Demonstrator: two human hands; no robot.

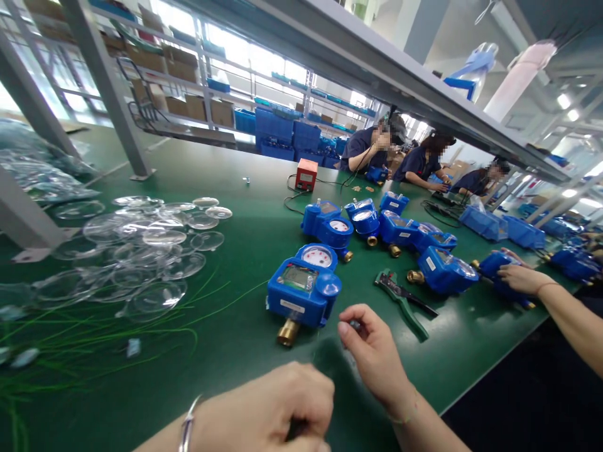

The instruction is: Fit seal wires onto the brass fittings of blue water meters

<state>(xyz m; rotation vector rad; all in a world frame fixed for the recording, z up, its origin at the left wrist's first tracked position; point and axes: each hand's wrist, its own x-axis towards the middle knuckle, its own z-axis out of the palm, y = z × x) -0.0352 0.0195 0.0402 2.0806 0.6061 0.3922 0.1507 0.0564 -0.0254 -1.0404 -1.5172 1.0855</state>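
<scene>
Bangle of silver metal [187,425] around wrist of curled left hand [277,405], apart from loosely curled right hand [372,351], just beside brass-ended blue plastic meter [301,295] on green tabletop [235,342]. Cannot tell whether clamped on anything. Beyond, green-handled metal tool [406,310] near other blue meters [443,270]; at left, clear plastic discs [162,235]; farther, red box [306,174].

the left hand [277,405] is partly cut off below.

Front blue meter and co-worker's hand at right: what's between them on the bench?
Head view: from the front meter rightward, green-handled pliers, another blue meter, then the meter that the co-worker's hand touches.
</scene>
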